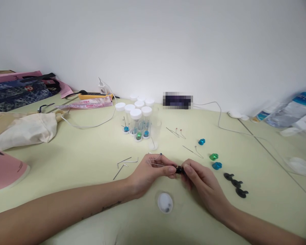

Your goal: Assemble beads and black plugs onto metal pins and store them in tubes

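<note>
My left hand (154, 170) and my right hand (202, 178) meet above the table, both closed in a pinch on a small black part (179, 169). Its exact shape is mostly hidden by the fingertips. A thin bent wire (154, 164) with a dark bead at one end runs along my left fingers and goes behind the thumb. Below the hands lies a round white lid (165, 203) with tiny dark pieces in it. To the right are black disc-shaped parts (241, 193), a green metal piece (213, 157) and a blue metal piece (216, 165).
Clear tubes with white caps (136, 114) stand in a cluster behind my hands. L-shaped hex keys (120, 172) lie left. More bent wires (193, 151) rest behind. A pink object (7, 168), cloth bag (28, 129), cable (219, 122) and water bottle (290, 109) are around the edges.
</note>
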Available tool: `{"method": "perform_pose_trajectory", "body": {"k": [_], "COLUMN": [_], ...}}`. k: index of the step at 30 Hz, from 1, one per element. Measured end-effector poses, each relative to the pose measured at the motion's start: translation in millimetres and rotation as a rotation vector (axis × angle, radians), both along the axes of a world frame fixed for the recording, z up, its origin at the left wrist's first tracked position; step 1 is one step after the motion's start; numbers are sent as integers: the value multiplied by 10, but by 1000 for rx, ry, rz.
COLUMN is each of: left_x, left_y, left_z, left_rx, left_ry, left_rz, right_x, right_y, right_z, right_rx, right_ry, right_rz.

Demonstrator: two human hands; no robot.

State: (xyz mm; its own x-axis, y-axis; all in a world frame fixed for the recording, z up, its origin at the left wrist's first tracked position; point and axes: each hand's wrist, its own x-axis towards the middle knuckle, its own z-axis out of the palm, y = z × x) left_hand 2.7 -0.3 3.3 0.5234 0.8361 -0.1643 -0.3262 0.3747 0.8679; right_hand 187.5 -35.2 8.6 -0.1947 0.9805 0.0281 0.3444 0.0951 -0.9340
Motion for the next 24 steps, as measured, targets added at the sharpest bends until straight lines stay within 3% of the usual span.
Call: {"method": "perform_pose_trajectory", "body": {"k": [17,24], "left_x": [15,18], "left_y": [-29,-63], "left_z": [28,-11], "left_rx": [-25,76], "left_ry": [-14,3], "left_rz": [46,66], "right_x": [-17,-37], "right_y": [48,75], "right_z": [15,-11], "right_rx": [10,42], "right_ry": [44,93], "right_rz": [49,75]}}
